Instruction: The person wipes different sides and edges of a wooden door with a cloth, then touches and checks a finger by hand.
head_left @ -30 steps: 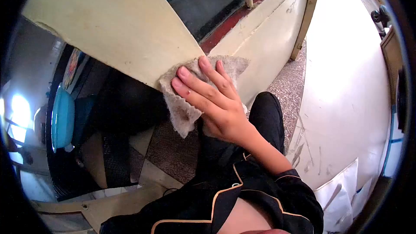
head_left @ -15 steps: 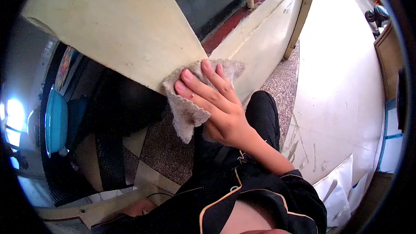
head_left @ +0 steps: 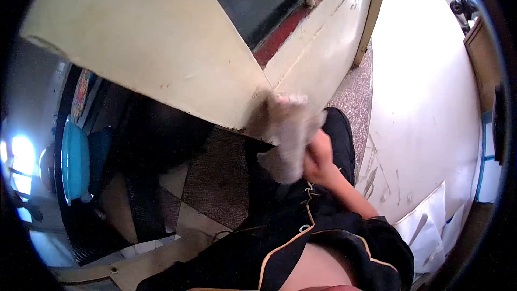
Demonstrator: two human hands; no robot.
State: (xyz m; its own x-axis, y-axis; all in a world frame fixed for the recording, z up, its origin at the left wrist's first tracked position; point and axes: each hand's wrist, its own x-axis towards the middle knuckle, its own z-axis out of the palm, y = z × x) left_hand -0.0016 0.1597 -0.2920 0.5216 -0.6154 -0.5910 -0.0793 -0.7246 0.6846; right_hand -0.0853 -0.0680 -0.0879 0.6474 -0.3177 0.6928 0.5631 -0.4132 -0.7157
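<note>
A cream panel (head_left: 145,37) fills the upper left, meeting a lower cream wall (head_left: 323,54) under a window's red ledge (head_left: 280,39); speckled floor (head_left: 353,91) shows beyond my knee (head_left: 342,129). My right grip (head_left: 319,159) is closed around a bunched grey cloth (head_left: 291,140), which is blurred at the corner where panel and wall meet, its lower end hanging over my black clothes (head_left: 344,237). My left grip is out of view, so I cannot tell its state. A blue basin (head_left: 75,159) stands well apart at far left.

The cloth (head_left: 291,148) is greyish beige. At nine o'clock, a blue basin (head_left: 75,159); at six, a yellow-edged black shirt (head_left: 264,240).
</note>
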